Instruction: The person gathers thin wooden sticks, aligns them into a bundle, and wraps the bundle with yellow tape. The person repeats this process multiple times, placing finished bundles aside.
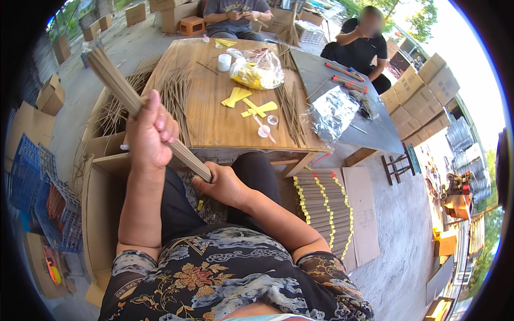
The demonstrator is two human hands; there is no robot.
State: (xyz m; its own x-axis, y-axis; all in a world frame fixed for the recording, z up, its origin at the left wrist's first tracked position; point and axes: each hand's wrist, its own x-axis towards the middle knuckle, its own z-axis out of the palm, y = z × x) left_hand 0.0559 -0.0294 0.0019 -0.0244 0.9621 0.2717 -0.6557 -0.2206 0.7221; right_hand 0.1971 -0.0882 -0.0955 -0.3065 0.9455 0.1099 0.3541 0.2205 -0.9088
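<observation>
A long bundle of thin brown sticks (115,80), which look like incense sticks, slants from the upper left down toward my lap. My left hand (152,131) is wrapped round its middle, thumb up. At its lower end my right hand (227,184) grips it, the thumb and fingers round the tip. Loose brown sticks (174,101) lie on the left side of the wooden table (206,128), just beyond my left hand. Yellow paper strips (251,104), a clear bag of yellow pieces (257,72) and a small white jar (224,62) are farther off on the tabletop.
An open cardboard box (104,214) stands at my left, near blue crates (53,208). Bundles with yellow bands (324,208) lie in rows on cardboard at my right. A dark table (375,125) adjoins the wooden one. Two people sit beyond the tables.
</observation>
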